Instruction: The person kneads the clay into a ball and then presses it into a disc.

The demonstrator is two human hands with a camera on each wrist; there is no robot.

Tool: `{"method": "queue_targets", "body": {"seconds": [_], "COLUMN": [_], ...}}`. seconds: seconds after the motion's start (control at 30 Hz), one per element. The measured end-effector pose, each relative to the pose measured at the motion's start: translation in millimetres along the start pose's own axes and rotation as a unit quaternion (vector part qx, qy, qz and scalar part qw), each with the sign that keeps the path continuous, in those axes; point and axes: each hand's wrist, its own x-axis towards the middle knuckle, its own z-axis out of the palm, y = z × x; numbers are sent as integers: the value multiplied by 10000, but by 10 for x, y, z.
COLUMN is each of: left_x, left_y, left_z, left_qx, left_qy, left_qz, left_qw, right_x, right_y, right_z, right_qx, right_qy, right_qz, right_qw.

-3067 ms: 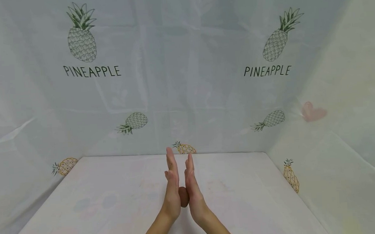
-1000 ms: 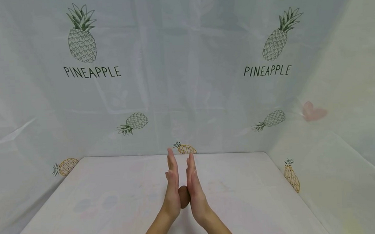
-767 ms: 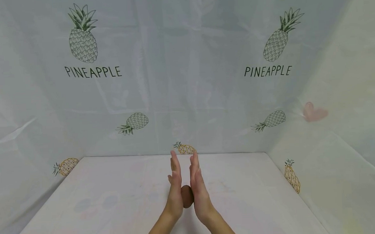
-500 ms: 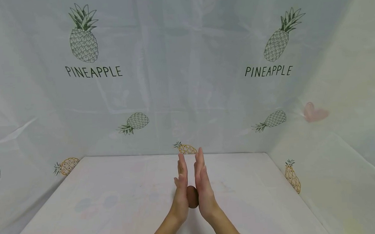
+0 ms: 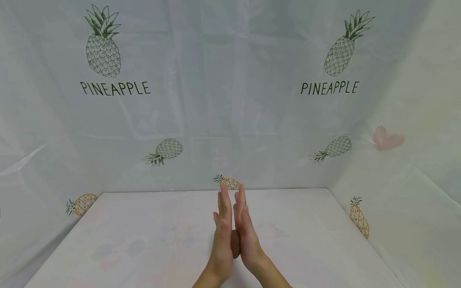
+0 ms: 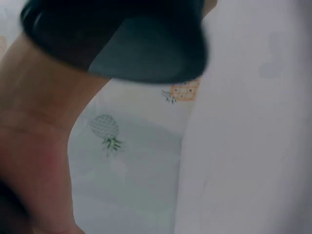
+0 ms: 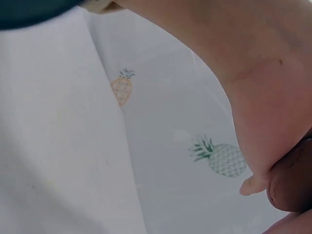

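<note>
We are pressing brown lump (image 5: 235, 245) between lower palms, over pale worktop (image 5: 143, 268). We are holding left hand (image 5: 223, 234) flat, fingers straight, palm touching lump's left side; right hand (image 5: 247, 235) flat too, straight-fingered, palm touching its right side. Narrow gap showing between both sets of fingers. In right wrist view, we are seeing faint creases in lump's surface. Beyond worktop, we are facing pale cloth (image 5: 229, 105) printed with pineapples.
</note>
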Motion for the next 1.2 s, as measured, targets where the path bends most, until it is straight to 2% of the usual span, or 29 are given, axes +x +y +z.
{"method": "queue_targets", "body": {"seconds": [0.13,0.37,0.63,0.77,0.9,1.03,1.2], "left_x": [28,62,90,102,124,140,135], "left_y": [4,8,27,-15,-92,-166,-228], "left_z": [-56,-161,-269,-337,-405,-441,-403], "left_qx": [-243,-17,-117,38,218,221,89], "left_qy": [50,321,515,697,882,941,716], "left_qz": [-172,-274,-372,-341,-467,-710,-996], "left_qw": [9995,9991,9979,9970,9948,9928,9924], "right_x": [-16,-26,-40,-62,-86,-93,-76], "right_y": [14,51,72,76,75,71,64], "right_z": [40,78,134,174,224,249,210], "right_qx": [-168,-252,-269,-353,-546,-656,-622], "right_qy": [-62,-134,-184,-204,-158,-160,-214], "right_qz": [23,-101,-17,18,-6,-174,-627], "right_qw": [9998,9995,9995,9992,9984,9976,9959]}}
